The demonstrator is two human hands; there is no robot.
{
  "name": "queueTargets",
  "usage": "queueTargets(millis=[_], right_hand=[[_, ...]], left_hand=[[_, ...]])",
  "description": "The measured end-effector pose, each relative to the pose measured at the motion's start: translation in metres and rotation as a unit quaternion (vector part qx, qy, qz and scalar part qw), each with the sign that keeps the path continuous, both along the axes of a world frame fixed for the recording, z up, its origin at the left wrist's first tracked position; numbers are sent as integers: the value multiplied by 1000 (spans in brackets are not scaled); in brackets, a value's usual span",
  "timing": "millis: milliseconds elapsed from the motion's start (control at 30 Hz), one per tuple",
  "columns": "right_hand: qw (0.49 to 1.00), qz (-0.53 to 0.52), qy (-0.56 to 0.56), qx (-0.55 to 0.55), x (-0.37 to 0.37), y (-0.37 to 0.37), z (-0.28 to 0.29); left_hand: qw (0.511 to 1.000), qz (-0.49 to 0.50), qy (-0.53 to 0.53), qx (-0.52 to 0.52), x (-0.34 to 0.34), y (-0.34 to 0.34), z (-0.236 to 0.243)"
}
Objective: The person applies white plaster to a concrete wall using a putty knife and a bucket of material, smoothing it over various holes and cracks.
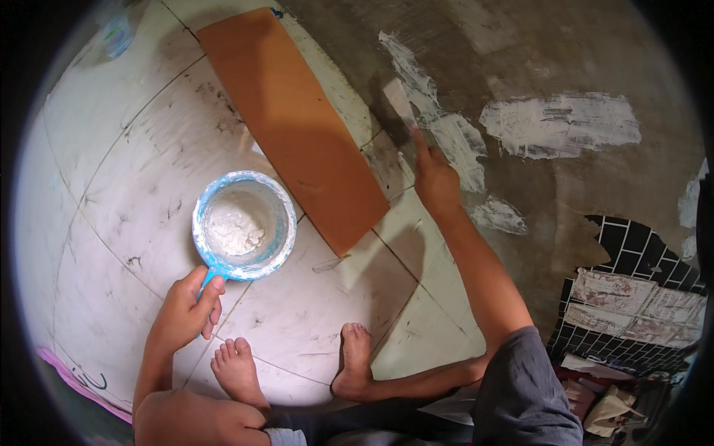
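Note:
My left hand (pixel 186 306) is closed round the handle of a blue dipper (pixel 281 249), which it holds above the tiled floor. White putty (pixel 236 229) lies in the bottom, and dried smears coat the rim. Over at the right, my right hand (pixel 437 180) grips a putty knife (pixel 399 98), its pale blade angled up and away from me. The blade is at the brown-grey wall (pixel 535 63), beside a long streak of white putty (pixel 460 140). Whether the blade touches the wall, I cannot tell.
A long orange-brown board (pixel 290 123) lies on the tiles (pixel 134 178) between dipper and wall. Another white putty patch (pixel 558 125) is farther right. Black brick-patterned covering (pixel 625 245) shows lower on the wall, above piled belongings (pixel 613 412). A clear bottle (pixel 117 37) stands far left.

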State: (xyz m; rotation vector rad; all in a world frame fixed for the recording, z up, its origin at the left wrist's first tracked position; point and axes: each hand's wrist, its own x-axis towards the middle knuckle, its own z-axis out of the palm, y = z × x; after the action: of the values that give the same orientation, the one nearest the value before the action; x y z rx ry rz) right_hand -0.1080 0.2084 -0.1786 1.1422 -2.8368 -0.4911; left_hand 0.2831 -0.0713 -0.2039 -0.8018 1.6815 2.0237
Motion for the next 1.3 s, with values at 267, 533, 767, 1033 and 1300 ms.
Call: queueTargets(millis=[267,533,767,1033,1300], right_hand=[[996,-74,7,51,-15,61,-2],[995,-74,-65,19,24,98,-7],[993,-99,-42,56,-8,56,-8],[990,-84,-71,87,16,157,32],[997,-50,-56,22,-14,74,22]], left_hand=[[1000,0,-5,-11,1,1,3],[1000,-1,21,-7,2,3,-7],[1000,12,19,-5,3,4,-6],[1000,12,17,-2,5,6,-12],[999,11,21,-29,6,8,-12]])
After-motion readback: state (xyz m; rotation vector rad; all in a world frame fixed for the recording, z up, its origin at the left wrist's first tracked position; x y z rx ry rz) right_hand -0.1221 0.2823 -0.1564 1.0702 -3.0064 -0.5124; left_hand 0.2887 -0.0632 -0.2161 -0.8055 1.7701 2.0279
